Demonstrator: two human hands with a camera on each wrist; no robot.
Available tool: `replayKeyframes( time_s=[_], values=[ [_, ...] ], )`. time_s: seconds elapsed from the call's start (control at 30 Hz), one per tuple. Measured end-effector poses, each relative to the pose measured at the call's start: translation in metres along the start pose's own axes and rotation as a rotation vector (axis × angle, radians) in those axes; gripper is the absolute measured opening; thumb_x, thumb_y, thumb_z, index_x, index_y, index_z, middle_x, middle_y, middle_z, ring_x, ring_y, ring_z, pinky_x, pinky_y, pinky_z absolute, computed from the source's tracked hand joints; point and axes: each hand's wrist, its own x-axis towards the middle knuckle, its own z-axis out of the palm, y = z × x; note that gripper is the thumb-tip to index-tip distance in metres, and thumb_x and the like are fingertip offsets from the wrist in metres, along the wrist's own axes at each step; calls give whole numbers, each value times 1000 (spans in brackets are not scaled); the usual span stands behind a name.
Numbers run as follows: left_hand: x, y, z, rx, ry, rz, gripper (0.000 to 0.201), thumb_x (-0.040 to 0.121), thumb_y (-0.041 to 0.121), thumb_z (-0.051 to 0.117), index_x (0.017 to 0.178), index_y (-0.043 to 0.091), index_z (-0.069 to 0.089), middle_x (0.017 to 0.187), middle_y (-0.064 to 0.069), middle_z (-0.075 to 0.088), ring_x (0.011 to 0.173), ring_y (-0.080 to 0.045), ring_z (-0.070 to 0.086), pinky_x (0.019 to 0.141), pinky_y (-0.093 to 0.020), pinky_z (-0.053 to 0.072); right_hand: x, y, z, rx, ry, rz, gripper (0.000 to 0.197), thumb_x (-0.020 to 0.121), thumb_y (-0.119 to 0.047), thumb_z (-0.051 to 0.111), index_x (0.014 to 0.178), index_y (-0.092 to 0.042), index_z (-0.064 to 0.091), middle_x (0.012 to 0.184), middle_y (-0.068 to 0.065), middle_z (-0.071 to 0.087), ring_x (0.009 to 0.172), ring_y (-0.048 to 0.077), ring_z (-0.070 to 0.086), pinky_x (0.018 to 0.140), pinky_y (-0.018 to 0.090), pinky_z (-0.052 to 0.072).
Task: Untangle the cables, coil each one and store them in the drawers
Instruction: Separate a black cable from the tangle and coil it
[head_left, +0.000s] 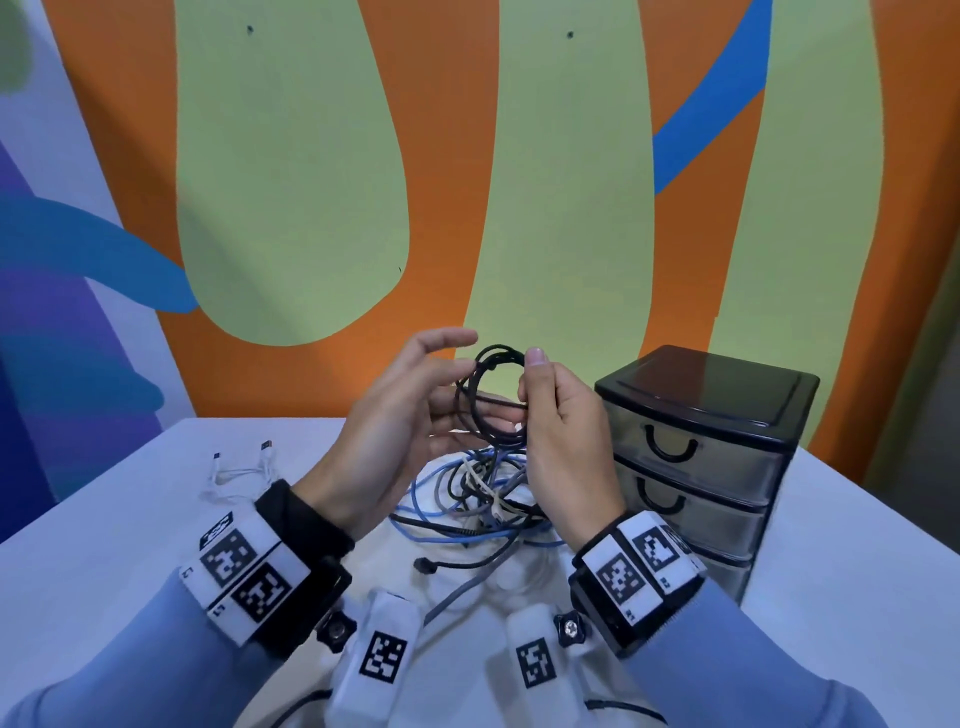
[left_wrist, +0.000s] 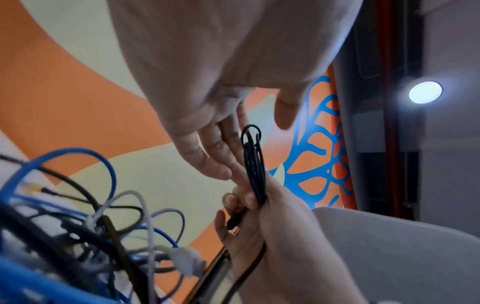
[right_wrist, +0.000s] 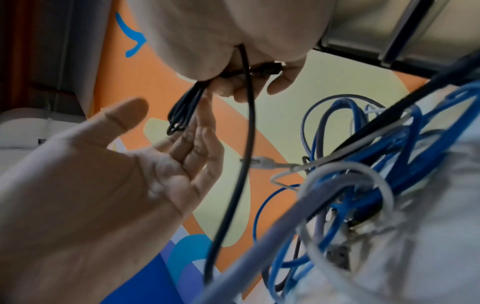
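My right hand (head_left: 550, 410) pinches a thin black cable (head_left: 480, 387) wound into a small coil, held up above the table; the same coil (left_wrist: 253, 164) shows edge-on in the left wrist view. My left hand (head_left: 415, 400) is flat and straight-fingered beside the coil, its fingertips (right_wrist: 200, 121) touching the loops. One strand of the black cable (right_wrist: 241, 144) hangs down from my right hand toward the pile. Under both hands lies a tangle of blue, grey and black cables (head_left: 483, 499). A black three-drawer unit (head_left: 701, 467) stands to the right, drawers closed.
A white cable (head_left: 239, 470) lies loose on the white table (head_left: 104, 561) at the left. Two white tagged blocks (head_left: 382, 649) sit near the front edge. A painted wall rises behind the table.
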Motion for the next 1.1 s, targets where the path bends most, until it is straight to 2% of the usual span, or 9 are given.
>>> replayKeyframes(
  time_s=[0.17, 0.3, 0.43, 0.53, 0.67, 0.73, 0.8, 0.9, 1.1],
  values=[
    [-4, 0, 1, 444, 28, 184, 53, 91, -6, 72, 127, 30, 58, 90, -26, 72, 79, -34, 67, 95, -61, 58, -3, -3, -2, 50, -63, 8, 46, 111, -45, 41, 74, -18, 45, 59, -6, 26, 56, 16, 25, 55, 34, 22],
    [-7, -4, 4, 833, 84, 417, 31, 88, 14, 70, 110, 35, 70, 92, 4, 66, 77, -19, 62, 78, -43, 56, -4, -4, 0, 84, -85, 3, 49, 111, -45, 41, 76, -13, 48, 69, 4, 30, 64, 21, 29, 61, 38, 27],
    [-3, -9, -2, 980, 134, 358, 9, 88, 37, 80, 94, 40, 75, 98, 12, 61, 84, -7, 64, 80, -38, 57, -6, -4, -1, 84, -85, 31, 46, 111, -43, 42, 71, -20, 42, 67, 1, 27, 63, 20, 27, 61, 38, 26],
    [-1, -14, -6, 1007, 104, 347, 7, 92, 37, 78, 87, 37, 73, 100, 14, 56, 90, -6, 62, 78, -43, 58, -5, -2, -1, 79, -100, 59, 46, 112, -41, 41, 72, -18, 42, 66, 1, 30, 61, 17, 28, 60, 36, 28],
    [4, -13, -7, 666, 152, 301, 7, 100, 35, 71, 94, 34, 69, 117, 6, 55, 106, -4, 61, 89, -24, 49, -1, 8, 4, 160, -80, 241, 48, 112, -42, 39, 83, -9, 57, 63, -8, 61, 65, 15, 56, 69, 40, 51],
    [6, -15, -7, 324, 126, 201, 11, 98, 39, 73, 94, 29, 69, 115, 3, 59, 98, -11, 59, 95, -31, 41, -2, 8, 7, 248, -80, 311, 48, 113, -40, 38, 87, -6, 60, 67, -9, 67, 69, 18, 66, 65, 37, 59],
    [7, -17, -6, 153, 117, 163, 11, 93, 39, 71, 92, 28, 68, 109, 3, 62, 99, -15, 53, 94, -40, 39, -3, 4, 9, 336, -76, 376, 44, 113, -36, 38, 85, -9, 57, 67, -3, 66, 58, 18, 63, 51, 29, 54],
    [8, -15, -7, 19, 94, 138, 10, 98, 36, 72, 99, 28, 66, 110, 6, 67, 108, -14, 52, 98, -41, 40, -3, 2, 9, 426, -68, 459, 43, 114, -36, 38, 82, -11, 52, 72, 14, 62, 51, 16, 57, 47, 26, 52],
    [6, -7, -16, 59, -47, 94, 4, 95, 31, 68, 93, 28, 66, 104, 5, 65, 97, -12, 52, 88, -38, 36, 4, -1, 6, 660, 5, 576, 38, 112, -31, 45, 81, -12, 52, 61, 3, 60, 53, 15, 59, 54, 28, 56]
  ],
)
